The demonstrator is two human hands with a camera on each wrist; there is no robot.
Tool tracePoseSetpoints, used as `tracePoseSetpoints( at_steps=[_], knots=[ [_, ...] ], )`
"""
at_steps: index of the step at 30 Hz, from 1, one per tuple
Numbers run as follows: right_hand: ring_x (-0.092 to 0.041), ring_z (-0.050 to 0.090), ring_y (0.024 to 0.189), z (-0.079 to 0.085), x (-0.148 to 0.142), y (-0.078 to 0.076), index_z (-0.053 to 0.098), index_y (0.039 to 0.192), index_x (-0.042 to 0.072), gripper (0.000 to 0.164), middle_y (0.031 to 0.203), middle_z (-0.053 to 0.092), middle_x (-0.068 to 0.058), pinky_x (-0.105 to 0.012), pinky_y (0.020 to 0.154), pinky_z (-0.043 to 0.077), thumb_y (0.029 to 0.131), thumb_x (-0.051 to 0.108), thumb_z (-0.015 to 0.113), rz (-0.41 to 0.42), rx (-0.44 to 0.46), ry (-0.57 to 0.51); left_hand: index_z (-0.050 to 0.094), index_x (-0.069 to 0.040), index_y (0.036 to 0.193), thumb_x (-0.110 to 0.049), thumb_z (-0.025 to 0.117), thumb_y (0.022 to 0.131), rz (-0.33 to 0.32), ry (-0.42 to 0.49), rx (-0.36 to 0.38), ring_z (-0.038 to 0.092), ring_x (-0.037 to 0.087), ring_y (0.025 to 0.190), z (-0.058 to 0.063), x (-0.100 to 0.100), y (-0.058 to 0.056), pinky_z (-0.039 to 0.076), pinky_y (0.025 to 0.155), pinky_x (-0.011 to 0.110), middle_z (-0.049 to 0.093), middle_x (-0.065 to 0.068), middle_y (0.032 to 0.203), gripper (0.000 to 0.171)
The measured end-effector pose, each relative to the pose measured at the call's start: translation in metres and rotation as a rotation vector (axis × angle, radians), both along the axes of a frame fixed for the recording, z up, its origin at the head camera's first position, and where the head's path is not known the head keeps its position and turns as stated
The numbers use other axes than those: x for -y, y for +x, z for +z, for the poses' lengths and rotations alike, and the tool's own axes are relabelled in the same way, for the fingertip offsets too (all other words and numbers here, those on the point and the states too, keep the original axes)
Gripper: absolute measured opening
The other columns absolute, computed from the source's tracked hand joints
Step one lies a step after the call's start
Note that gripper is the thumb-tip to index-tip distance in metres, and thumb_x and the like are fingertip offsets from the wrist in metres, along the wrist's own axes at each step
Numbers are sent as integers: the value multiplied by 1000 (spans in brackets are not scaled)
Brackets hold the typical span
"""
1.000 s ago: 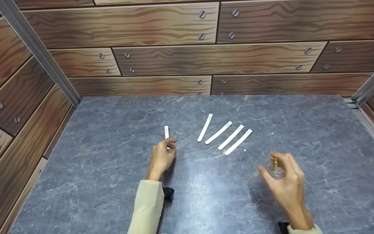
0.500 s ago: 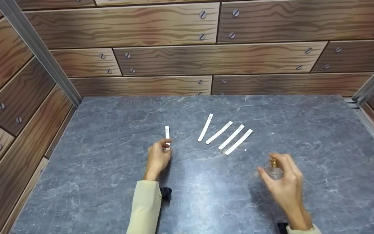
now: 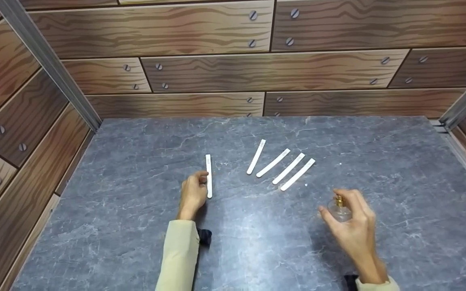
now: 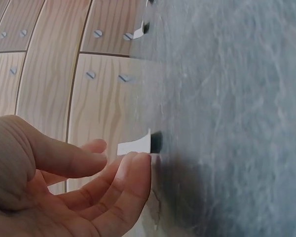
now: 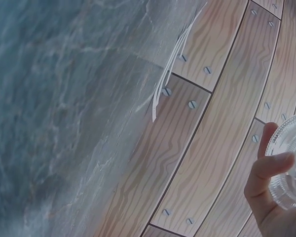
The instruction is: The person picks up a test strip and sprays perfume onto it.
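One white paper test strip (image 3: 208, 165) with small print at its far end lies on the grey marbled table, left of the middle. Right beside its left edge is my left hand (image 3: 192, 194), fingertips at the strip, loosely bent. The left wrist view shows the thumb (image 4: 84, 163) apart from the other fingers, with the strip (image 4: 135, 147) just past the fingertips. A round clear glass perfume bottle (image 3: 340, 213) with a gold spray top is gripped in my right hand (image 3: 356, 226). Its ribbed glass base (image 5: 286, 143) shows in the right wrist view, between thumb and fingers.
Several more white strips (image 3: 293, 169) lie slanted side by side near the table's middle, between the hands. Tiny white specks (image 3: 306, 184) sit right of them. Wood-patterned walls (image 3: 200, 72) close off the back and sides.
My left hand has drawn back left and slightly toward me, so the lone strip, partly covered before, now shows full length. The right hand holds the bottle almost where it was.
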State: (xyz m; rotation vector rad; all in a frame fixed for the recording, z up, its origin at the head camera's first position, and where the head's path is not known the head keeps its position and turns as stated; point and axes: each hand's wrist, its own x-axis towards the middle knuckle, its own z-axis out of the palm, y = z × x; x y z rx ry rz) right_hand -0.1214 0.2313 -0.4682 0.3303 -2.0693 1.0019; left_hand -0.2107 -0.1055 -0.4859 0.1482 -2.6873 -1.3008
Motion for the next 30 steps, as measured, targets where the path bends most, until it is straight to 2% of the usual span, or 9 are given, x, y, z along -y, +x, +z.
tracePoseSetpoints(
  at_steps=[4,9,16,22,30],
  knots=[
    [-9,58,79,0,0,0,67,105,-8,51,86,64,-15,-8,74,47,59,-12,87,2,-3,-5,70,6,116,13,53,85,3,10,9,66,38,99,-3,4,-2,52,89,50,71,21,100,36],
    [-5,57,81,1,1,0,66,105,-9,50,87,65,-15,-7,74,47,59,-12,86,5,5,-3,70,8,114,11,59,79,24,38,8,67,35,96,-7,7,-2,53,88,46,71,19,98,37],
    [-5,57,81,1,-1,0,66,105,-9,51,87,65,-15,-6,73,47,59,-14,86,2,4,-1,70,9,112,10,72,73,33,105,74,69,30,93,-5,4,-5,54,85,42,71,17,103,39],
    [-4,57,81,1,-2,0,66,105,-9,51,87,65,-16,-6,73,47,59,-14,86,0,13,-1,71,6,112,10,77,67,106,83,122,65,32,97,-3,-2,-11,52,86,41,71,13,100,45],
    [-3,56,82,1,-1,-1,66,105,-9,50,87,65,-15,-7,73,47,59,-12,86,-4,9,1,72,3,111,13,76,59,160,30,120,66,32,94,-3,-4,-10,53,84,43,72,10,97,53]
  ],
)
